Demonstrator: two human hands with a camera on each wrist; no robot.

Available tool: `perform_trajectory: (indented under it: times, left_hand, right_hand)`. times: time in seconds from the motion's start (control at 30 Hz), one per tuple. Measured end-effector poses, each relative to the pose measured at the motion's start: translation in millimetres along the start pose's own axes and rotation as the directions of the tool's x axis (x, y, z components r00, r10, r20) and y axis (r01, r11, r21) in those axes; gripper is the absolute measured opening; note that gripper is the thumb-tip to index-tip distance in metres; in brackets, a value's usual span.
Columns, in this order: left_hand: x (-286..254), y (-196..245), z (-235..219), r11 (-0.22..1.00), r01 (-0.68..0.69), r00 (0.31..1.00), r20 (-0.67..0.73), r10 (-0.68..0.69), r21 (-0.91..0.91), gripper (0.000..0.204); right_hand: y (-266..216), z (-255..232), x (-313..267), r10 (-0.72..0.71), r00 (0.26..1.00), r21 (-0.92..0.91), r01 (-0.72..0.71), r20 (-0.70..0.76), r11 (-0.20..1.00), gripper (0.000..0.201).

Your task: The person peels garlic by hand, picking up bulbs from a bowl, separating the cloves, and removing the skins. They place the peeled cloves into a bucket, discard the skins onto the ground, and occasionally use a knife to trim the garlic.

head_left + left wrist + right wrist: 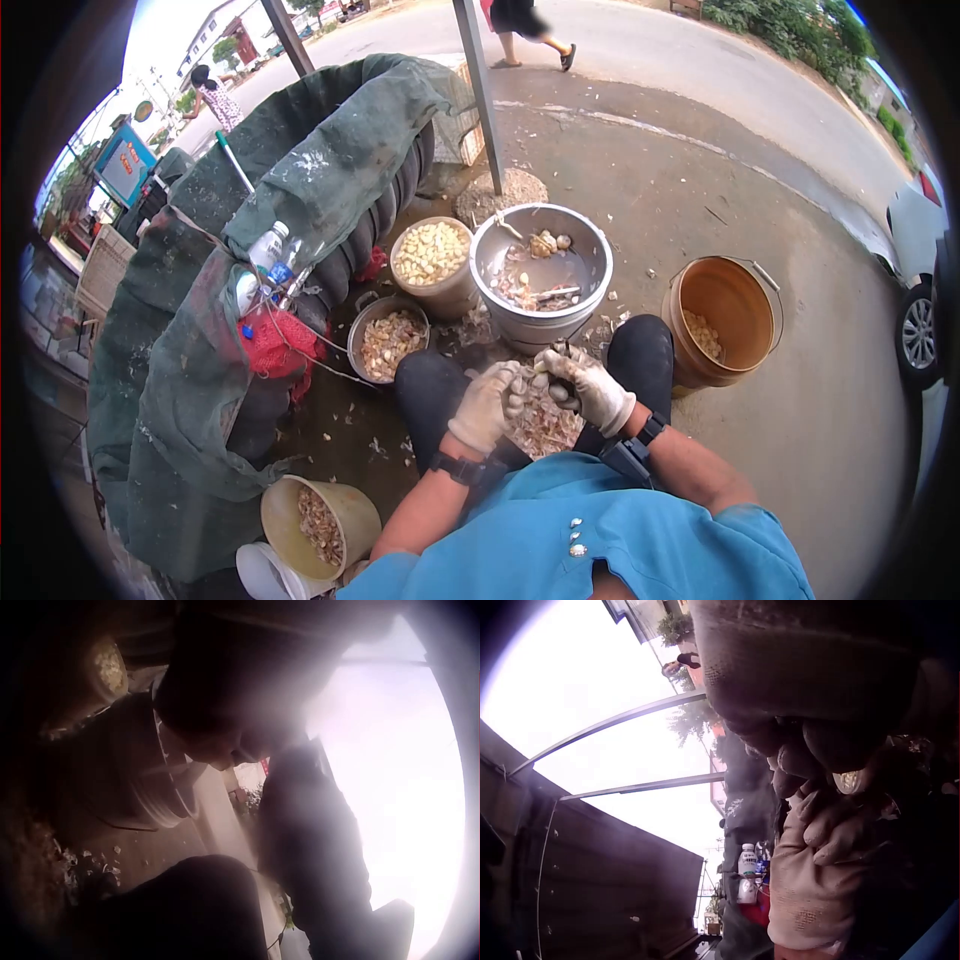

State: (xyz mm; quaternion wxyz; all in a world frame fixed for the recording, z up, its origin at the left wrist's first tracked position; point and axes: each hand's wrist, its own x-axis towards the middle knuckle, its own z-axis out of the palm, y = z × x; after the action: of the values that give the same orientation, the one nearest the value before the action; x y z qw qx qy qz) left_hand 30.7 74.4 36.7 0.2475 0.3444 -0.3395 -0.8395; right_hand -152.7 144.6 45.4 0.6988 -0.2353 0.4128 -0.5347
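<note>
At the left, green cloth [165, 400] drapes over a long ribbed form, with a white bottle [268, 247] and red mesh [283, 343] on it. Below, a cream bucket [357, 515] leans, holding dry peelings [320, 527]. Further right, a metal pot [354, 345] contains mixed pale pieces and skins, just beside a bucket [452, 298] filled with pale cloves [430, 252]. The left hand [487, 405], in a whitish glove, comes next, its fingers curled inward near the other hand; whether it grips anything, I cannot tell. Ahead of both hands stands a wide metal basin [592, 262], with a few round bulbs [545, 243] and scraps inside. A heap of peelings and pale pieces [545, 425] lies between the person's legs, below the hands. The gloved right hand [592, 388] has bent fingers too; what they grasp, if anything, is unclear. Rightmost of the containers is a brown bucket [752, 305], with more pale pieces [703, 335] at its bottom.
</note>
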Motion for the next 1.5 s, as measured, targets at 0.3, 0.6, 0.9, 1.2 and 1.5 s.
perform_trajectory:
  times: [0.3,0.6,0.9,1.2,1.5]
  left_hand:
    - [-5.9,8.4,6.2,0.885,-0.297,0.950,0.202,0.237,0.359,0.031]
    - [4.1,-4.0,-7.8,0.710,-0.418,0.907,0.298,0.297,0.566,0.040]
    - [9.9,-12.1,-8.3,0.919,-0.270,0.955,0.199,0.218,0.287,0.034]
    - [20.5,-29.5,-12.3,0.904,-0.355,0.933,0.154,0.325,0.240,0.019]
    - [22.2,-25.9,-26.9,0.937,0.058,0.944,0.325,0.062,-0.346,0.019]
  right_hand:
    - [-4.2,0.6,-5.1,-0.049,0.999,-0.190,0.050,0.008,0.981,0.026]
    - [-4.1,5.4,-3.8,-0.099,0.995,-0.373,0.089,-0.008,0.923,0.036]
    - [5.7,-4.9,-4.2,-0.070,0.997,-0.206,0.065,-0.016,0.976,0.045]
    - [13.3,-10.4,2.2,-0.062,0.990,-0.312,0.019,-0.127,0.950,0.025]
    - [23.8,-15.3,3.7,0.099,0.995,-0.002,-0.099,-0.013,0.995,0.022]
